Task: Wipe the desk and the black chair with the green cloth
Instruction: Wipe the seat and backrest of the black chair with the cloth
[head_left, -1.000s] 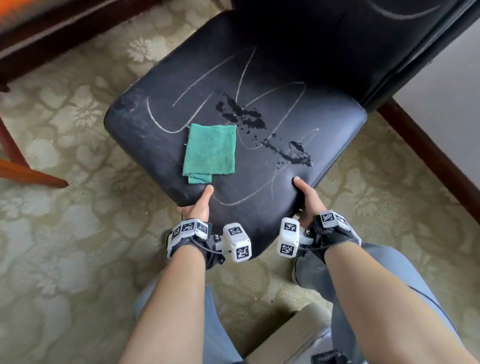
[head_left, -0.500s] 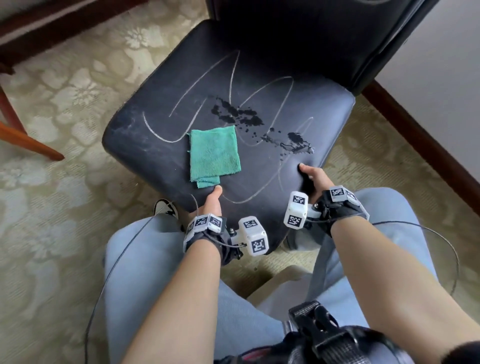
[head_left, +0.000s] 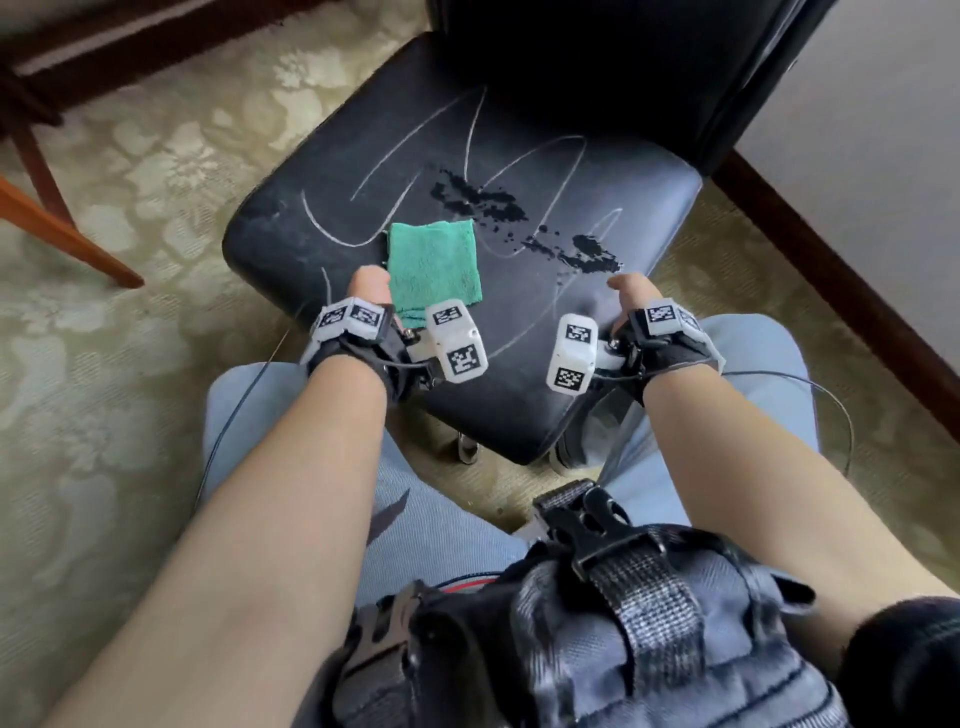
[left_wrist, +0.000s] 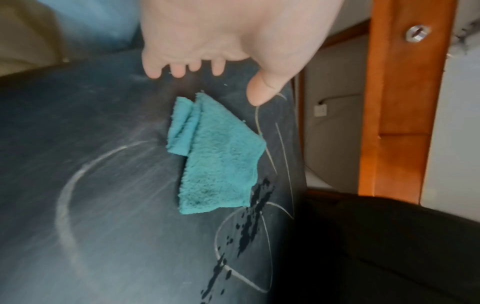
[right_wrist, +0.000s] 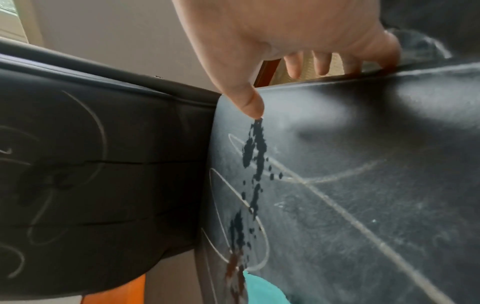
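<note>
Gripping the front edge of the black chair (head_left: 363, 171) a second ago, the left hand (head_left: 370, 289) now sits up on the seat, thumb lying just beside the green cloth (head_left: 434, 270); the seat has come closer over the person's knees. The right hand (head_left: 631, 296) keeps its hold on the front right edge, thumb on top and fingers (right_wrist: 322, 61) curled down over the rim.

From the left wrist, the left fingers (left_wrist: 179, 71) show slightly bent, tips toward the seat and holding nothing, the thumb apart from the cloth's folded corner. The right wrist view shows chalk lines on the backrest too, and the thumb tip touching the near end of the dark splatter (right_wrist: 255, 152). From the head view, that splatter runs across the seat behind and to the right of the cloth, over white chalk scribbles (head_left: 467, 150). The cloth lies folded near the seat's front edge, left of middle.
</note>
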